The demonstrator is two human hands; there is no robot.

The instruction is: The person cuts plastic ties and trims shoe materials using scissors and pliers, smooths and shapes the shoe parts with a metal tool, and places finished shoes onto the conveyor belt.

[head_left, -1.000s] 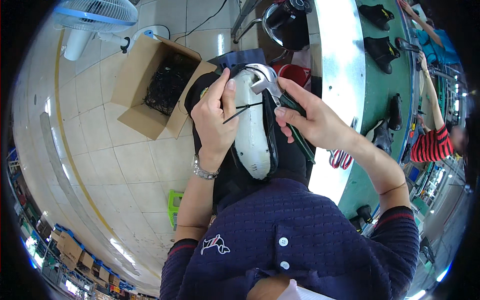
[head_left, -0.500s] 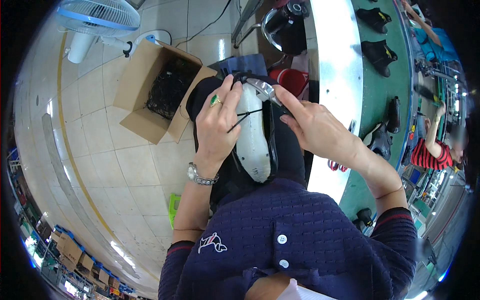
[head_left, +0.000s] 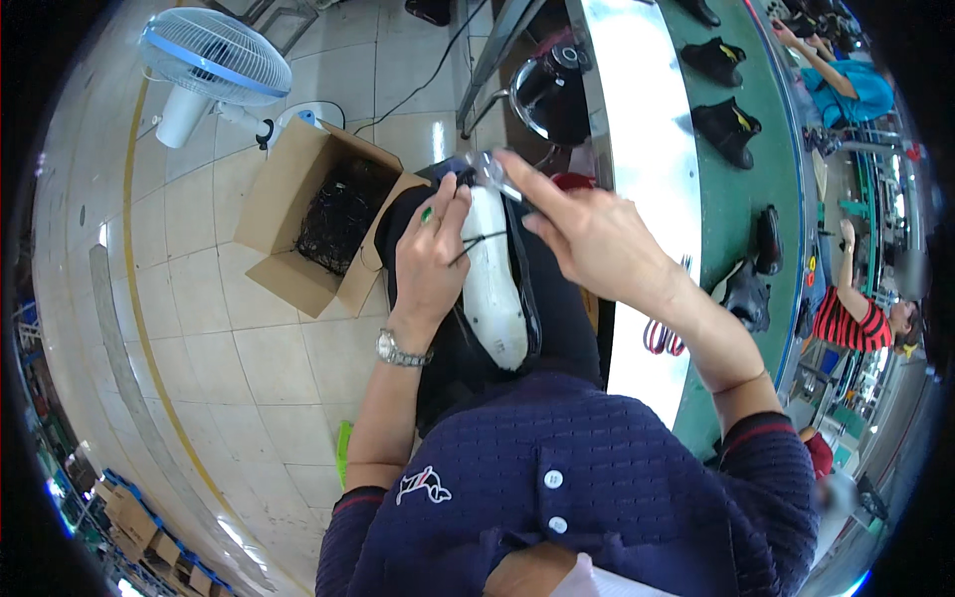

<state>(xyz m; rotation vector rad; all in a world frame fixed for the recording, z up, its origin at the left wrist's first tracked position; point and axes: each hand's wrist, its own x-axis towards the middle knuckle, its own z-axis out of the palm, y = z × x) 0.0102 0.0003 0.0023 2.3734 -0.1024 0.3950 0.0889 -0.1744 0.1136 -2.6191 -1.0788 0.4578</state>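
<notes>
Bottom up across my lap lies a black shoe with a white underside [head_left: 494,298], its far end between my hands. My left hand [head_left: 430,254] grips the upper at that far end, fingers bent along the left edge. A thin black cord [head_left: 481,239] crosses the white underside and runs under my left fingers. My right hand [head_left: 609,239] is closed round a shiny metal tool that looks like pliers [head_left: 494,175]. Its head is at the shoe's far end, smeared by motion, so its jaws cannot be made out.
An open cardboard box [head_left: 293,284] with tangled black cords stands left, a fan [head_left: 214,60] beyond it. On my right runs a metal bench edge [head_left: 647,149] with red-handled scissors [head_left: 665,338], then a green belt [head_left: 741,189] carrying black shoes. Co-workers sit beyond.
My right hand and the tool have shifted a little left and toward the shoe's far end. The left hand keeps its hold. The whole view has tilted slightly.
</notes>
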